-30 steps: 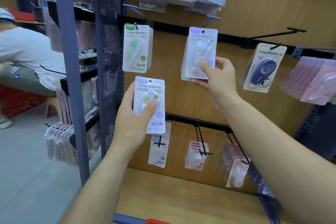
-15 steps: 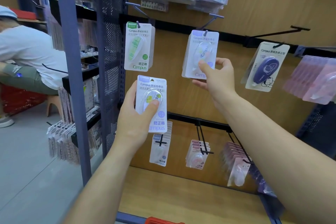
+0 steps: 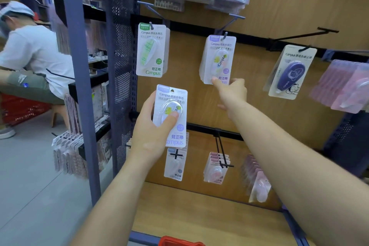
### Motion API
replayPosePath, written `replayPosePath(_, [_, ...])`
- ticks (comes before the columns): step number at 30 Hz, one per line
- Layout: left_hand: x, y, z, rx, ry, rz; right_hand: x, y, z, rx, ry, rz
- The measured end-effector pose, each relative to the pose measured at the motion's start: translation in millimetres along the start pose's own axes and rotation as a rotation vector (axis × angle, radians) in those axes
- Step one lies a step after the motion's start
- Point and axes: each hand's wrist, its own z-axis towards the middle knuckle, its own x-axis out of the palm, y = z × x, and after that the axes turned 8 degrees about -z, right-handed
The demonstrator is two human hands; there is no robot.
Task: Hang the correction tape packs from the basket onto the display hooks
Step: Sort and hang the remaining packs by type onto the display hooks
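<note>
My left hand (image 3: 151,134) grips a white correction tape pack (image 3: 171,106) with purple print, thumb pressed on its blister, held in front of the shelf below the top row. My right hand (image 3: 232,92) reaches up to the hanging stack of purple-print packs (image 3: 218,58) on the middle hook (image 3: 225,35), its thumb and fingers pinching the stack's bottom edge. A stack of green-print packs (image 3: 151,50) hangs on the hook to the left. One pack with a dark purple dispenser (image 3: 291,72) hangs to the right. The red basket's rim (image 3: 179,241) shows at the bottom edge.
A bare hook (image 3: 305,35) sticks out at upper right. Pink packs (image 3: 343,86) hang at far right, and more packs hang on the lower rail (image 3: 217,168). A blue upright post (image 3: 77,78) stands left, with a seated person (image 3: 30,54) beyond it. A wooden shelf board (image 3: 199,215) lies below.
My right hand has slid down from the face of the hanging stack to its bottom edge. My left hand still holds its pack in about the same place.
</note>
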Motion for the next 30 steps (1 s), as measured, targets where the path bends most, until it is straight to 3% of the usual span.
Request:
replayPosePath(3, [0.6, 1.7, 0.0, 0.001, -0.005, 0.002, -1.6, -16.5, -38.1, -0.120, 0.041, 0.012])
replayPosePath(6, [2.6, 4.2, -0.6, 0.008, -0.020, 0.014, -1.5, -23.8, -79.0, -0.155, 0.406, 0.123])
replayPosePath(8, [3.5, 5.8, -1.1, 0.006, -0.038, 0.009, -0.6, -27.3, -94.1, -0.179, 0.547, 0.147])
replayPosePath(15, [5.3, 5.7, -5.0, 0.001, -0.031, 0.022, -5.2, -37.7, -99.0, -0.147, 0.677, 0.195])
replayPosePath(18, [5.1, 6.2, -4.7, 0.005, -0.040, 0.053, -4.6, -36.0, -96.9, -0.102, 0.625, 0.257])
replayPosePath(24, [-3.5, 2.0, 3.6, 0.016, -0.091, 0.115, -24.7, -5.9, -50.2, -0.186, 0.203, 0.345])
replayPosePath(30, [1.7, -4.0, 4.6, -0.001, -0.080, 0.110, -37.2, 28.0, -18.2, -0.286, 0.058, 0.340])
